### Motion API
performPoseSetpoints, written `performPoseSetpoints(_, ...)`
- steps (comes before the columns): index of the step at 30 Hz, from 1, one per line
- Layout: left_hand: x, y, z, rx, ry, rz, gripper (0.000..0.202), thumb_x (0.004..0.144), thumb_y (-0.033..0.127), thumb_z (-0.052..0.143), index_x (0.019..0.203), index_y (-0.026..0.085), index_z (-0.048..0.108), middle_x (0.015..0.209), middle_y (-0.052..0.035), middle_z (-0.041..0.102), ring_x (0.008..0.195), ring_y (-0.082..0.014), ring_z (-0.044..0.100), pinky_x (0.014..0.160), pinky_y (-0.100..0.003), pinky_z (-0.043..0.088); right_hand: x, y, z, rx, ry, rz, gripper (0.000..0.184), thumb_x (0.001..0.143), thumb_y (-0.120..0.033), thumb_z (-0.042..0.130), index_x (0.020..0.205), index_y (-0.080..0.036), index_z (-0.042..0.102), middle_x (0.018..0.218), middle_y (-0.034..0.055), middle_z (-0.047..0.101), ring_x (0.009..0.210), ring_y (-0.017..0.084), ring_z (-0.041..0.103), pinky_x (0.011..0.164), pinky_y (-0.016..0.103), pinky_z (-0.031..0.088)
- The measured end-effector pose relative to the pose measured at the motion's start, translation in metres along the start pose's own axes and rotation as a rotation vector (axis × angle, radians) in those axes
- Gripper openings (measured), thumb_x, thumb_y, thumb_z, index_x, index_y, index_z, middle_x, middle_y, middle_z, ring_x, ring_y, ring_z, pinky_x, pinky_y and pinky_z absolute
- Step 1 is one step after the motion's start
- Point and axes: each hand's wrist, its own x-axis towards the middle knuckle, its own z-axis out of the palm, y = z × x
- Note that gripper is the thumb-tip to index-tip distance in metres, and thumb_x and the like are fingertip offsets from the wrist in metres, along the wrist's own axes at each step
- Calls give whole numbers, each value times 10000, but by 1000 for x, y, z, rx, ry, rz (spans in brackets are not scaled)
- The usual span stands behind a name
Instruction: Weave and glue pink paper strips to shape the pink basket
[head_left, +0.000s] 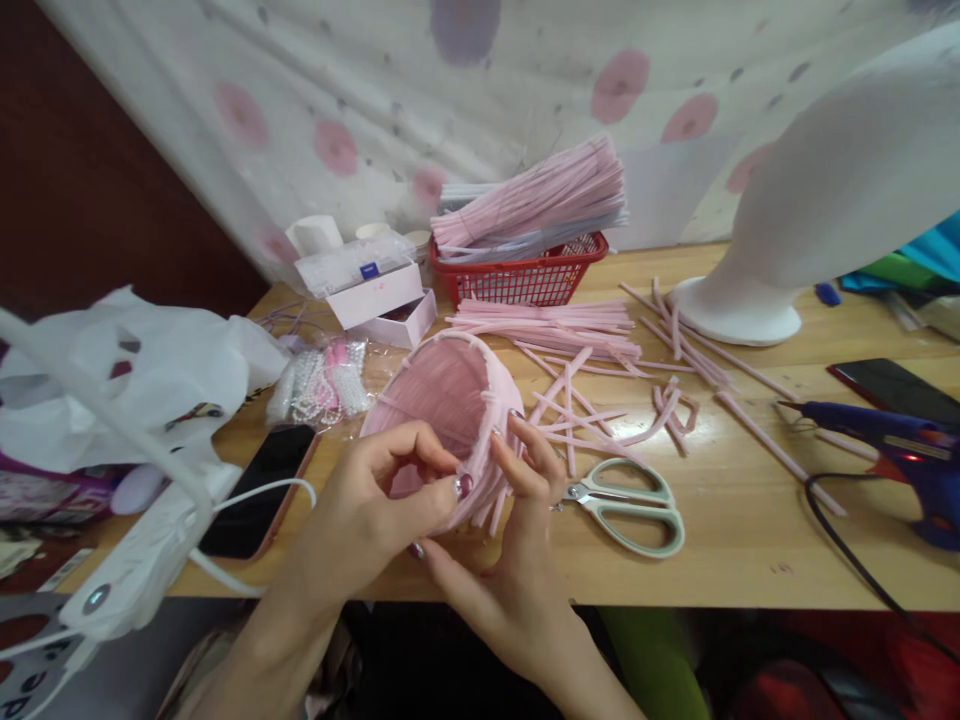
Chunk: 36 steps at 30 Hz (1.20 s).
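A pink hollow, bowl-shaped piece made of pipe cleaners is tilted with its opening toward me, just above the table's front part. My left hand is closed at its near rim, thumb and forefinger pinched together on the edge. From the right, my right hand grips the outer wall, its fingers along the rim and the thumb below. Loose stem ends stick out under the rim between my hands. Green-handled scissors lie right beside my right hand, their blades partly hidden by it.
Loose pink pipe cleaners lie behind, and more fill a red basket. A blue glue gun and a white mannequin head stand are at right. At left are a phone, beads and a power strip.
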Motion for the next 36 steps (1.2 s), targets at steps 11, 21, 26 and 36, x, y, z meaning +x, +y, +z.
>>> performPoseSetpoints(11, -8, -2, 16, 291, 236, 242, 57, 726, 245, 641, 679, 218, 623, 664, 41, 607, 640, -119, 556, 597, -229, 463, -3, 4, 1, 9, 11, -2, 747, 924, -306, 707, 1542, -219, 296, 1565, 163, 288, 1527, 301, 264, 1188, 531, 411)
performPoseSetpoints(21, -14, -3, 15, 298, 195, 229, 58, 778, 258, 693, 825, 231, 714, 740, 25, 657, 673, -132, 614, 613, -225, 497, 0, 6, -2, 37, 27, 25, 773, 921, -331, 725, 1558, -253, 296, 1572, 162, 295, 1539, 325, 266, 1167, 567, 430)
performPoseSetpoints(26, -10, -6, 5, 132, 59, 107, 126, 838, 359, 726, 839, 233, 734, 793, 1, 700, 750, -157, 667, 670, -242, 516, 2, 3, 0, 4, 37, 6, 713, 951, -321, 694, 1547, -239, 312, 1541, 167, 341, 1524, 315, 293, 1198, 587, 385)
performPoseSetpoints(36, -8, -9, 7, 124, 93, 145, 67, 813, 289, 720, 763, 246, 721, 771, 33, 666, 752, -129, 629, 708, -233, 486, 1, 3, 1, 22, 28, 0, 708, 956, -301, 689, 1549, -235, 307, 1565, 162, 316, 1552, 301, 263, 1192, 537, 410)
